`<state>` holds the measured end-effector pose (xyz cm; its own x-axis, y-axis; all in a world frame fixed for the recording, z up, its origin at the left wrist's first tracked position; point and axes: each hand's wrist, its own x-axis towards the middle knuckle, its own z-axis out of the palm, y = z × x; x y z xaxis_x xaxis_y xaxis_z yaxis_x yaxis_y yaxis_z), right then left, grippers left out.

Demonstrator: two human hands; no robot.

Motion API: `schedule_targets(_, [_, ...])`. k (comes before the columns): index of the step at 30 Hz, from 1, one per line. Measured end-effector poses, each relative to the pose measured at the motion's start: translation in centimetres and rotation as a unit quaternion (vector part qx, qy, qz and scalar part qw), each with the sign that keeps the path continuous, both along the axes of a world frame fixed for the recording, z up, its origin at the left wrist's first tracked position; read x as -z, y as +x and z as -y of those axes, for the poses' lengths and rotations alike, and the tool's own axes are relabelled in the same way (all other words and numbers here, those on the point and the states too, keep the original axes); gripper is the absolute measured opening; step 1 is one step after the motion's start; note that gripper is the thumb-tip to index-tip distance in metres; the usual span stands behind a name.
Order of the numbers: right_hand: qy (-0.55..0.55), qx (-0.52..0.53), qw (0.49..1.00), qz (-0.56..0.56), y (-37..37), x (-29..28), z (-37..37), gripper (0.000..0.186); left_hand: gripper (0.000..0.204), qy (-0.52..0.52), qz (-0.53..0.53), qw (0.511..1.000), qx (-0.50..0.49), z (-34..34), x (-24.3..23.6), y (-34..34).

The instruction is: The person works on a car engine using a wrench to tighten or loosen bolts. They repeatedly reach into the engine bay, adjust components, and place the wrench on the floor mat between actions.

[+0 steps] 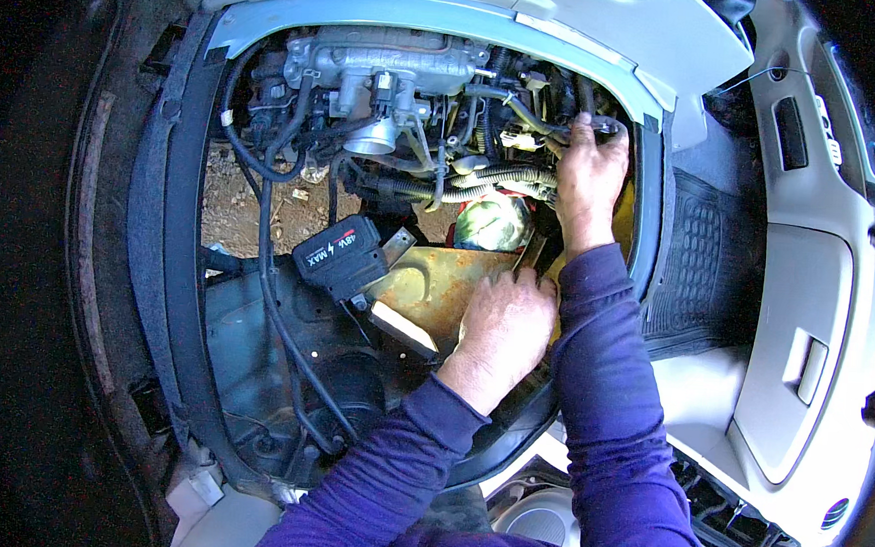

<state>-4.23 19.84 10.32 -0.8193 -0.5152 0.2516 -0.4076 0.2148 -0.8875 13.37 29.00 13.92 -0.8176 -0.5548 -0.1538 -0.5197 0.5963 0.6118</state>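
My right hand (594,173) reaches into the far right corner of an engine bay. Its fingers close round a black hose (612,127) there. Lower and to the left, my left hand (510,323) has its fingers curled beside a thin dark metal strip (531,251); what its fingertips hold, if anything, is hidden. A rusty yellowish metal panel (442,284) lies just left of that hand. Beyond it, a brightly lit round pale object (494,223) sits below ribbed conduits (509,176).
A black battery pack (340,256) rests left of the panel, with a lit lamp strip (404,330) close by. The silver intake manifold (390,60) spans the far side. A long black hose (267,283) runs down the left. A blue painted frame (651,216) borders the opening.
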Motion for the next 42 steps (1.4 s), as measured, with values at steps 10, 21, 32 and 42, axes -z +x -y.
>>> schedule_targets(10, [0.278, -0.248, 0.885, -0.278, 5.0, 0.6, 0.6, 0.032, 0.024, 0.002, 0.097, 0.995, -0.007, -0.4, 1.1, 0.5])
schedule_targets(21, [-0.092, 0.015, 0.937, 0.338, -0.9, -0.3, 0.7, 0.022, 0.024, -0.047, 0.041, 0.998, -0.006, 0.4, 0.5, 0.5])
schedule_targets(32, [-0.106, 0.014, 0.932, 0.346, -0.4, -0.3, 0.3, 0.016, 0.022, -0.022, 0.023, 0.999, -0.005, 0.9, -0.3, 0.6])
schedule_targets(42, [-0.077, 0.045, 0.948, 0.305, -0.9, 0.2, 0.1, 0.026, 0.027, -0.011, 0.022, 1.000, 0.017, 0.8, -0.3, 0.4])
